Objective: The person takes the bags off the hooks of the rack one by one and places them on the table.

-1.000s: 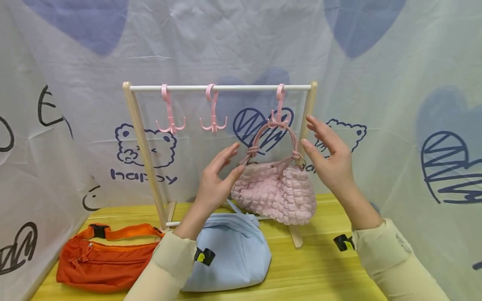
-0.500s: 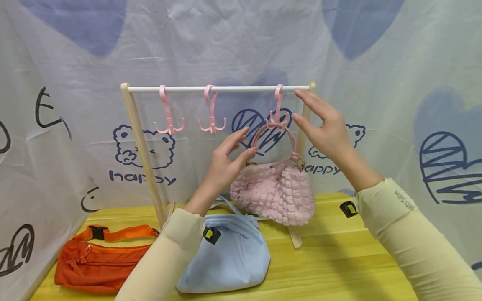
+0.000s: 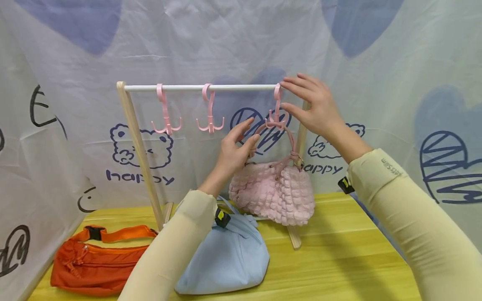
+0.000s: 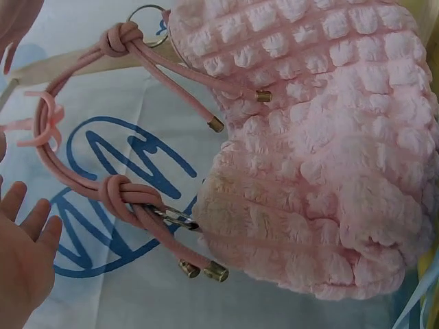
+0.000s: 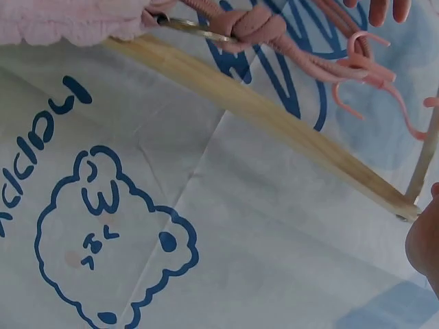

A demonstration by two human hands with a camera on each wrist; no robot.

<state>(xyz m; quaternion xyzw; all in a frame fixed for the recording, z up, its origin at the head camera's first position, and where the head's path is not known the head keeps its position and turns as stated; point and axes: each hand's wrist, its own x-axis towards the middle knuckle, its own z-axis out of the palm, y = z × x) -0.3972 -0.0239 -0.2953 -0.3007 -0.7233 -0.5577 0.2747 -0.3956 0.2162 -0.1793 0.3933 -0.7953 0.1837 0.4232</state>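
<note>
A pink puckered handbag (image 3: 272,194) hangs by its cord handle (image 4: 65,161) from the rightmost pink hook (image 3: 277,108) on a white rail. My right hand (image 3: 315,103) is raised at the rail's right end, fingers extended, fingertips beside the top of that hook; whether they touch it I cannot tell. Left of the handle, my left hand (image 3: 234,149) is lifted with loosely extended fingers and nothing held in it. In the left wrist view, the left hand (image 4: 27,257) appears beside the handle, not gripping it. Only an edge of the right hand (image 5: 425,247) shows in the right wrist view.
Two more pink hooks, a left one (image 3: 165,110) and a middle one (image 3: 210,110), hang on the rail (image 3: 241,87) of the wooden-sided rack. A light blue bag (image 3: 229,259) and an orange-red waist bag (image 3: 98,265) lie on the yellow wood-grain table (image 3: 320,267).
My right hand has risen and moved left, from beside the handbag's handle to the top of the rightmost hook. My left hand has risen slightly to the right. The handbag stays hanging.
</note>
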